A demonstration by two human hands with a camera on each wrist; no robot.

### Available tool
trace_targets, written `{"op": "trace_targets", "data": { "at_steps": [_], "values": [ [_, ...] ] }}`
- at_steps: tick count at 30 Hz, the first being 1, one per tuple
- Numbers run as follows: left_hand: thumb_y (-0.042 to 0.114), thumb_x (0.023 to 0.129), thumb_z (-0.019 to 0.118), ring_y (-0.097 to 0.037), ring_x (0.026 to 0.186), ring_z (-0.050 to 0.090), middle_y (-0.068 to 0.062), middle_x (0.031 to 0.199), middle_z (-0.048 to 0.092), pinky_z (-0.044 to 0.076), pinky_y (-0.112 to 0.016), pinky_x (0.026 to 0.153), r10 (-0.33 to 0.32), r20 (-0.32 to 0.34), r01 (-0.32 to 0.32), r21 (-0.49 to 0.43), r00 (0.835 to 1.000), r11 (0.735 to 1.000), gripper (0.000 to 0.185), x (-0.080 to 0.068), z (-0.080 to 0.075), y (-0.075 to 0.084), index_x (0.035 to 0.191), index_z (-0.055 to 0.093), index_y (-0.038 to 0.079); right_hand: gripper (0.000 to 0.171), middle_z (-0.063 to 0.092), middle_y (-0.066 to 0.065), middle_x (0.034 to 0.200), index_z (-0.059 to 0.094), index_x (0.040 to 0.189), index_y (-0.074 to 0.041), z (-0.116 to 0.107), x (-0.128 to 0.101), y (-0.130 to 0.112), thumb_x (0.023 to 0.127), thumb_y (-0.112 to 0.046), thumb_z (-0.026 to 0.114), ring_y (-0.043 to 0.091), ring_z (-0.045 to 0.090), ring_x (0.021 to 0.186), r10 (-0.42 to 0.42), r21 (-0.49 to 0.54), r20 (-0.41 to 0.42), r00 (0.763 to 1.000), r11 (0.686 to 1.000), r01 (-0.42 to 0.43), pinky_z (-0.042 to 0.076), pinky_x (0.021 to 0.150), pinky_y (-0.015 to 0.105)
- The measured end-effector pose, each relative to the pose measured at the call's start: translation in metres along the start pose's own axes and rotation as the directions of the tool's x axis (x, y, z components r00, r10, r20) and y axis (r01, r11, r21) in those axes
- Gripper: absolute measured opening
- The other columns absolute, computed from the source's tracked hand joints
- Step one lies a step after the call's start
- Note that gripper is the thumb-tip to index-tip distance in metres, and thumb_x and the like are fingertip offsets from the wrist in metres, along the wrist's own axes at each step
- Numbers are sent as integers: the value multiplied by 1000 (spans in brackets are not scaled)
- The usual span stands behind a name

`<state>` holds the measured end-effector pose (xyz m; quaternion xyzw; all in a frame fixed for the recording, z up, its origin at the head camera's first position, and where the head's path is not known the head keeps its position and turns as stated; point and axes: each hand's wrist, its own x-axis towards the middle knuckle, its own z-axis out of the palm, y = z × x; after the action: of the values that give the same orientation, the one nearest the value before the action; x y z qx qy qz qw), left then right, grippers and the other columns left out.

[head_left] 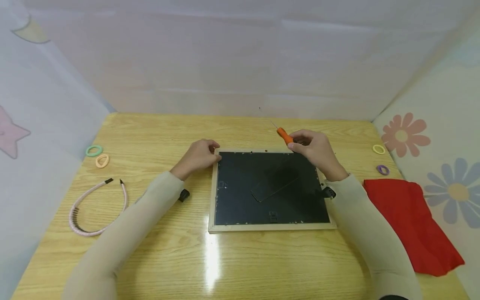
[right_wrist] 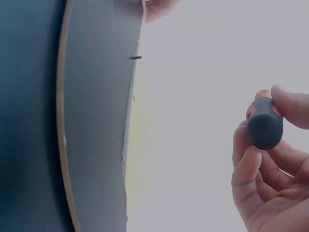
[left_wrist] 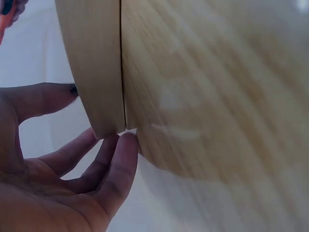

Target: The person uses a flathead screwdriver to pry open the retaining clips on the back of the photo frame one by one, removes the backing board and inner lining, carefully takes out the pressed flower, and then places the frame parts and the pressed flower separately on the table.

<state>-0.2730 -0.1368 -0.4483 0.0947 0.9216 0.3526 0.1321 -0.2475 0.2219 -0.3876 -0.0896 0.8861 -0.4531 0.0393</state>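
Wooden table below: my left hand pinches the frame corner, my right hand grips the screwdriver; next, its tip needs a backing tab.

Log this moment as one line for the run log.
left hand: holds picture frame far left corner | right hand: grips orange screwdriver, tip raised | frame: face down on table

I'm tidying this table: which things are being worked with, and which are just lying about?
In use:
picture frame, face down, left hand at its far left corner
orange screwdriver, held in right hand

Lying about:
pink headband
red cloth
hair ties: green, peach, yellow, purple
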Motion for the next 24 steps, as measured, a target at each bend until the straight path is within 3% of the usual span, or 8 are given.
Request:
{"op": "trace_targets", "data": {
  "at_steps": [4, 8, 10, 16, 24],
  "values": [
    [30, 96, 67, -28, 100, 65, -13, 122, 69, 56, -48, 93, 52, -13, -51, 23, 999, 998, 38, 13, 2, 3, 125, 69, 6, 37, 73, 8, 109, 70, 125, -9, -6, -2, 2, 94, -28, 75, 10, 67, 87, -35, 57, -31, 999, 998, 36, 57, 75, 23],
    [28, 98, 66, -25, 92, 69, -9, 115, 73, 60, -42, 83, 100, 33, -102, 39, 994, 994, 27, 28, 7, 10, 117, 73, 9, 37, 72, -5, 99, 70, 124, -6, -6, -3, 6, 93, -26, 76, 8, 67, 83, -63, 76, -59, 996, 995, 67, 57, 71, 20],
    [27, 99, 65, -23, 87, 69, -8, 110, 74, 59, -39, 78, 123, 61, -127, 61, 990, 990, 24, 32, 11, 17, 114, 73, 10, 37, 72, -6, 98, 70, 123, -5, -6, -4, 9, 93, -25, 76, 8, 66, 83, -67, 71, -74, 995, 995, 73, 57, 71, 20],
    [24, 100, 65, -23, 93, 68, -8, 111, 74, 58, -41, 85, 188, 82, -199, 167, 979, 966, 21, 39, 18, 30, 114, 74, 10, 34, 73, 10, 106, 71, 122, -7, -3, -7, 13, 92, -23, 77, 5, 67, 82, -62, 34, -114, 992, 997, 66, 57, 73, 20],
    [24, 100, 66, -22, 86, 67, -8, 110, 74, 57, -39, 79, 167, 92, -181, 183, 982, 966, 19, 25, 8, 16, 111, 75, 11, 35, 74, 18, 107, 72, 121, -7, -8, -10, 13, 91, -25, 78, 1, 67, 78, -92, -28, -167, 982, 996, 89, 56, 71, 15]
  ]
}}
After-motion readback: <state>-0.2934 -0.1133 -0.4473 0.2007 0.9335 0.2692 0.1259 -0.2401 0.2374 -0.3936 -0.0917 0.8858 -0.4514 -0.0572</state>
